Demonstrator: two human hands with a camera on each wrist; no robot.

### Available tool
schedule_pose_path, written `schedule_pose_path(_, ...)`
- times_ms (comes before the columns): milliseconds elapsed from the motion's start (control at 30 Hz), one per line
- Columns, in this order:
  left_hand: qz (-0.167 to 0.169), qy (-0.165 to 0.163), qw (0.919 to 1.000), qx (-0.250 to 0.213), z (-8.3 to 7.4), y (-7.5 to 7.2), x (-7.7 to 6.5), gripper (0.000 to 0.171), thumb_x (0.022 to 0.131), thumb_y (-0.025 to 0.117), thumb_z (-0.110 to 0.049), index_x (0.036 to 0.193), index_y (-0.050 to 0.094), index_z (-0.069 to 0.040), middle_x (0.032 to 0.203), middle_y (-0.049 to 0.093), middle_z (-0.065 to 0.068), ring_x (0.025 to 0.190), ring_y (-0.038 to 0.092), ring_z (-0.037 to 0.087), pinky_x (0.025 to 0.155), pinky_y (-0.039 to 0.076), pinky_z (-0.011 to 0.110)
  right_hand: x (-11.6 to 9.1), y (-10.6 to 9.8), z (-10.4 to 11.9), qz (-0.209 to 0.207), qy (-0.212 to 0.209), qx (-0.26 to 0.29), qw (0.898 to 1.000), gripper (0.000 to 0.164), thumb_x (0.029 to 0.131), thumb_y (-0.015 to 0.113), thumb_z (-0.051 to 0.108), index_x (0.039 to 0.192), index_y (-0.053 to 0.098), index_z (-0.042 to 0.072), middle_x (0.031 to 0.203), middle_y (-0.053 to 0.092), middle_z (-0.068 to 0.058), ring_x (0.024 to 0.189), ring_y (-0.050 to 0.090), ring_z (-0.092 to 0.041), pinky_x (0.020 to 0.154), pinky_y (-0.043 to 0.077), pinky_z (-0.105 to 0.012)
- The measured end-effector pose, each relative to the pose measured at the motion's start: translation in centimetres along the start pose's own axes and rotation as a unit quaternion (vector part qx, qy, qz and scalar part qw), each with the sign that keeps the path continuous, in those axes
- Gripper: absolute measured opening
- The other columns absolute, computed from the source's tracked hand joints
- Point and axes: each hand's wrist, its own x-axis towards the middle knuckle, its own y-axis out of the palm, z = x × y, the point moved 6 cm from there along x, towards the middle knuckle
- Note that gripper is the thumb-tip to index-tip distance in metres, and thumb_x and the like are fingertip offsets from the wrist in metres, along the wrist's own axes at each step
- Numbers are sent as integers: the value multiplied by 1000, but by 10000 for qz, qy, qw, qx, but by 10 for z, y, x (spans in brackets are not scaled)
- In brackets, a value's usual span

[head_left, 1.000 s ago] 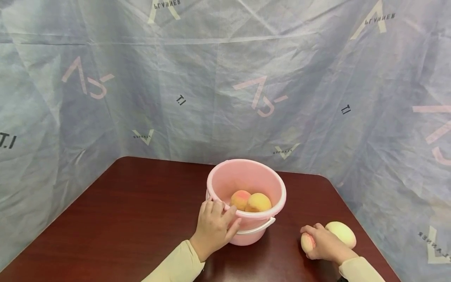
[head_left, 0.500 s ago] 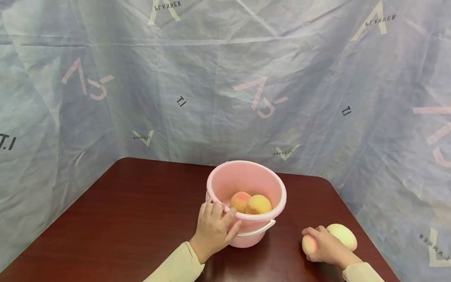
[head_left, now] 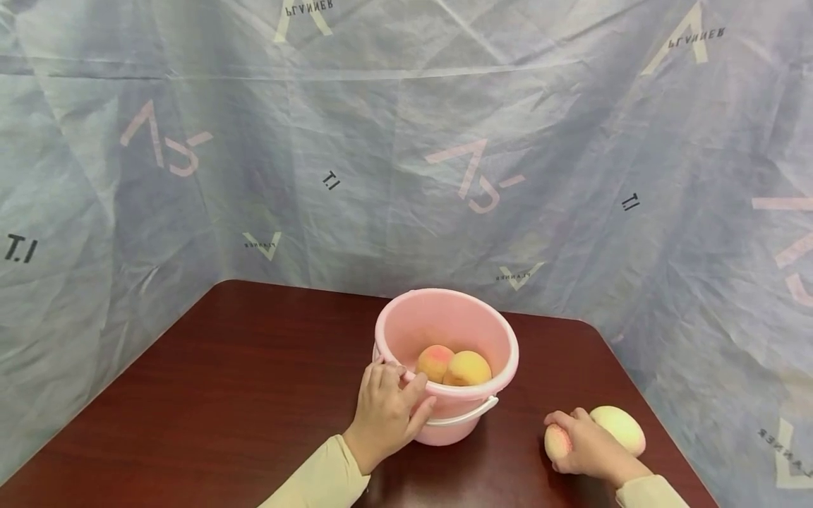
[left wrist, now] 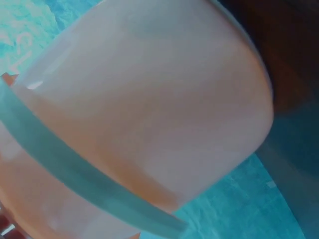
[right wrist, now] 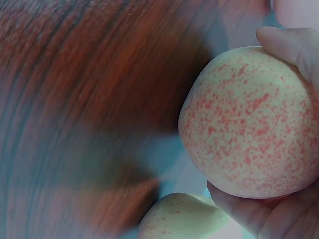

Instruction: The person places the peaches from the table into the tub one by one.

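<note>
A pink bucket (head_left: 444,310) with a white handle (head_left: 462,415) stands upright on the table. My left hand (head_left: 384,413) holds its near left rim, the thumb lying along the outer wall. Two yellow-orange peaches, one blushed pink (head_left: 435,363) and one yellower (head_left: 467,368), lie inside. To the right of the bucket, my right hand (head_left: 591,448) grips a pale peach (right wrist: 249,124) with pink speckles, thumb and fingers on opposite sides. Just beyond that hand lies a larger pale yellow fruit (head_left: 619,429), partly hidden; the right wrist view shows red speckles on it.
The dark red-brown table (head_left: 254,381) has rounded far corners. A grey printed cloth (head_left: 381,155) hangs behind it and along both sides. In the left wrist view the bucket's wall (left wrist: 164,99) fills most of the picture.
My right hand has shifted very slightly, its wrist a little lower, with the peach still in its grip. My left hand stays on the bucket's rim.
</note>
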Motion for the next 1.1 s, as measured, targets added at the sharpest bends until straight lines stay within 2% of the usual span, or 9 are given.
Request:
schedule_pose_path(233,171,-1,9998,79,3,-1,4,43,100,37,-44,85,59,-10,85,45,10,77,45,25,74,39,41,1,2,0,83,130,106,9998,57,56,84,23,106,61,13,90,47,-11,69,47,-18,59,43,-35)
schedule_pose_path(467,203,61,9998,-5,3,-3,8,43,99,39,-45,82,60,-11,85,48,8,75,45,23,71,39,39,1,2,1,66,249,97,9996,57,55,85,23,106,61,13,90,48,-11,71,48,-19,60,44,-37)
schedule_pose_path(667,324,117,9994,7,4,-2,11,43,100,39,-45,84,61,-12,86,50,6,73,43,22,70,39,39,3,-2,2,63,326,40,9994,56,55,85,21,105,61,14,90,48,-10,70,48,-18,61,44,-36)
schedule_pose_path(967,441,98,9990,23,4,-1,9,43,100,37,-46,87,63,-13,87,51,6,74,43,22,71,39,40,2,2,-2,123,478,33,9988,56,54,84,21,105,62,15,91,48,-12,69,47,-20,61,44,-39)
schedule_pose_path(1100,445,90,9990,46,4,-1,10,43,100,38,-46,87,63,-13,88,51,6,74,43,23,72,38,40,3,1,-1,7,361,-14,9993,56,53,83,20,104,62,14,89,48,-11,69,47,-19,60,44,-38)
